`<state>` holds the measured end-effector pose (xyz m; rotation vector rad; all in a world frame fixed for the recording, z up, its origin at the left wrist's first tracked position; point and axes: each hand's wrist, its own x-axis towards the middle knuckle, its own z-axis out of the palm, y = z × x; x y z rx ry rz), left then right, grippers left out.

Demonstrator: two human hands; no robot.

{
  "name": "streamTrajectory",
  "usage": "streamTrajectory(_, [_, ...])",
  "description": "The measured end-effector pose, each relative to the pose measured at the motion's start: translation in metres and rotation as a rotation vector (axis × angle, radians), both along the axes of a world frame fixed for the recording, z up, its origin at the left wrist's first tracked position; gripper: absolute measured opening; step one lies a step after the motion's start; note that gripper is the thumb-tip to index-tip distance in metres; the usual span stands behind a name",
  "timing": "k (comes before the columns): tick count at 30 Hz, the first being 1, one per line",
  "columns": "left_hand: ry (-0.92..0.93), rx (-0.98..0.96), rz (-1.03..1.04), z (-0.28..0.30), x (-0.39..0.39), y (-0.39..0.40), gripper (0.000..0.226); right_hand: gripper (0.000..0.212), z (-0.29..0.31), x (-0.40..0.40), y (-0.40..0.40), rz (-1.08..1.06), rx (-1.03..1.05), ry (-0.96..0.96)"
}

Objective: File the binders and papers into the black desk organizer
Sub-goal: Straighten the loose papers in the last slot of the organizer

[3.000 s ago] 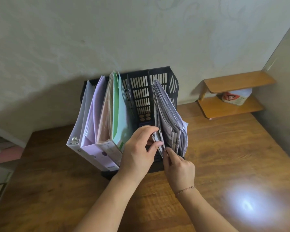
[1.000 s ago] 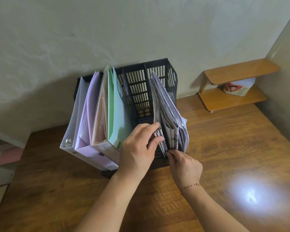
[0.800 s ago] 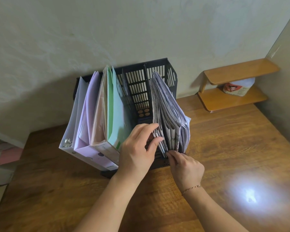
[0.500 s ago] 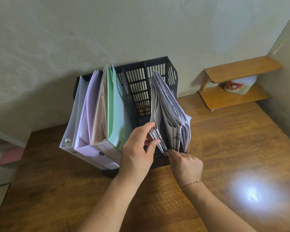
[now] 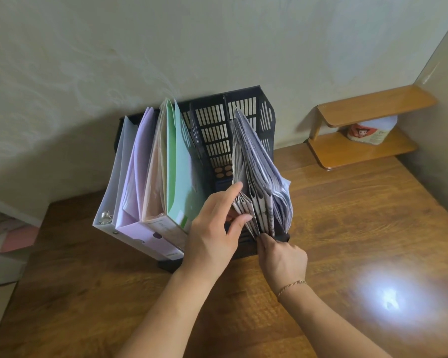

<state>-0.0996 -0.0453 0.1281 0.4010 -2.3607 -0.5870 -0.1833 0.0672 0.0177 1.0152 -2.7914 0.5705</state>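
Table (image 5: 347,215) was brown wood with visible grain, bare and open at near left and across the right half; a bright light glare (image 5: 388,298) sat on it at near right. Right hand (image 5: 285,259), thin bracelet (image 5: 291,285) on the wrist, was curled at the front bottom corner of the papers (image 5: 261,177), fingertips pinching their lower edges. Left hand (image 5: 212,233) was on the left face of the same stack, index finger stretched up along the sheets, thumb pressed to the front edges, gripping a few leaves. Papers were thin grey-white printed sheets, fanned and leaning right, standing in the rightmost slot of the black desk organizer (image 5: 217,130); their right edge overhung the organizer's side. Organizer was black slotted plastic with upright dividers, set at the table's far edge against the wall (image 5: 166,47); the slot left of the papers stood open. Left slots held, left to right, a white ring binder (image 5: 117,182) with metal ring showing, a lilac binder (image 5: 137,177), a pinkish clear folder (image 5: 157,171) and a green folder (image 5: 177,164), all upright, tilted slightly left, spines jutting past the front. Far right, a small two-tier wooden shelf (image 5: 373,107) held a white packet (image 5: 367,131) on its lower tier; wall was pale plaster.
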Motion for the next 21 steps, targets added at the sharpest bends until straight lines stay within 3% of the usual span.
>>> streamTrajectory(5, [0.014, 0.005, 0.015, 0.002, -0.001, -0.001, 0.045, 0.021, -0.004, 0.003, 0.008, 0.068, 0.09, 0.034])
streamTrajectory(13, [0.029, -0.023, 0.01, 0.002, -0.002, 0.0, 0.037, 0.01, -0.003, -0.012, 0.015, 0.112, -0.147, 0.059])
streamTrajectory(21, [0.096, -0.065, -0.003, -0.002, -0.004, -0.003, 0.039, 0.016, -0.004, -0.011, 0.011, 0.083, -0.116, 0.064])
